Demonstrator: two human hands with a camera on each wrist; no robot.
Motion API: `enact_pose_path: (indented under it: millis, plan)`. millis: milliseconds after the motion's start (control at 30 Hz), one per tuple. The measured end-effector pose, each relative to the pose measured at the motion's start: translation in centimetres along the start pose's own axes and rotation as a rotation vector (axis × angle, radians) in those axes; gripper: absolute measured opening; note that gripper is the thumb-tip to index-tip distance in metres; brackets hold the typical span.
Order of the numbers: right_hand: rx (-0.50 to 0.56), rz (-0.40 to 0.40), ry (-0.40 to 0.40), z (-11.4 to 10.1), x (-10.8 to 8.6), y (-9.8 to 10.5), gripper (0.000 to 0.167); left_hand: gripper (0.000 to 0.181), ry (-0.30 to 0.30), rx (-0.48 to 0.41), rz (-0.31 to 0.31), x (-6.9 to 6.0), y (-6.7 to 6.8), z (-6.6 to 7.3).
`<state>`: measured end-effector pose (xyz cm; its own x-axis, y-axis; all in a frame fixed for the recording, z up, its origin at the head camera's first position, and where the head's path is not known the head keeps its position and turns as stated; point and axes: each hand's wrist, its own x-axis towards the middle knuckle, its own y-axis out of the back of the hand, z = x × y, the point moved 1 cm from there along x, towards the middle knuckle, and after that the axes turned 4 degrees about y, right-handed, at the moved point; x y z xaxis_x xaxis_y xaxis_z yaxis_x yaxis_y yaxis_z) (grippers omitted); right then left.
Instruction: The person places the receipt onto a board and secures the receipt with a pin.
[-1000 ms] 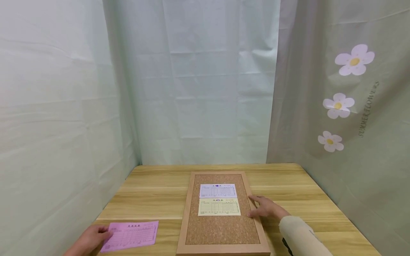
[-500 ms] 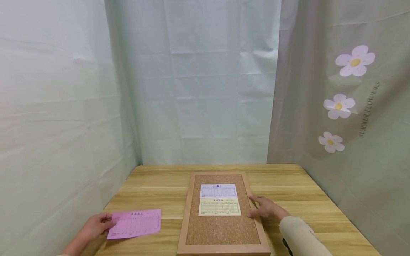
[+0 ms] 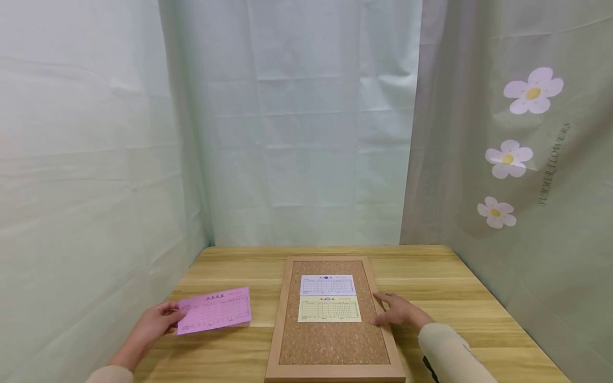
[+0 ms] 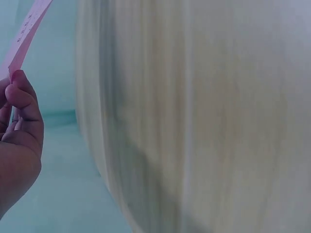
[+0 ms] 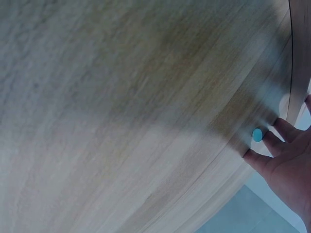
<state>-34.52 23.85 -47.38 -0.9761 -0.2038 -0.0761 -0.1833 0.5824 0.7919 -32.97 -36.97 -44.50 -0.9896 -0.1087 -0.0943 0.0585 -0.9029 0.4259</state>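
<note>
My left hand pinches the left edge of a pink printed paper form, which is tilted and appears raised off the table. In the left wrist view that form is seen nearly edge-on above the thumb and fingers. A wood-framed corkboard lies flat, bearing a lilac form with a yellow form directly below it. My right hand rests at the board's right frame, its fingers spread. By these fingertips, the right wrist view has a small round turquoise thing of unclear kind.
The wood-grain table extends on both sides of the board. Pale green curtains hang behind it and to the left; a curtain with printed flowers hangs on the right.
My left hand has lifted the pink form and carried it forward and to the right, nearer the corkboard. The right hand and the board have stayed in place.
</note>
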Motion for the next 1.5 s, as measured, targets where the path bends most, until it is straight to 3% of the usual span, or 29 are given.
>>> enact_pose_path:
  millis: [133, 600, 1100, 1500]
  plan:
    - [0.006, -0.002, -0.007, -0.1, 0.0, 0.0, 0.085, 0.022, -0.015, -0.041, -0.003, 0.4, -1.0, 0.7]
    - [0.001, -0.007, -0.015, 0.1, 0.1, 0.0, 0.086, 0.025, -0.088, -0.005, 0.001, 0.8, -3.9, 3.1]
    - [0.003, -0.012, -0.033, 0.2, 0.3, -0.1, 0.088, 0.024, -0.087, -0.035, -0.037, 1.1, -6.5, 4.6]
    - [-0.011, -0.019, -0.025, 0.1, 0.1, 0.1, 0.086, 0.013, -0.086, -0.090, -0.065, 0.8, -9.6, 5.7]
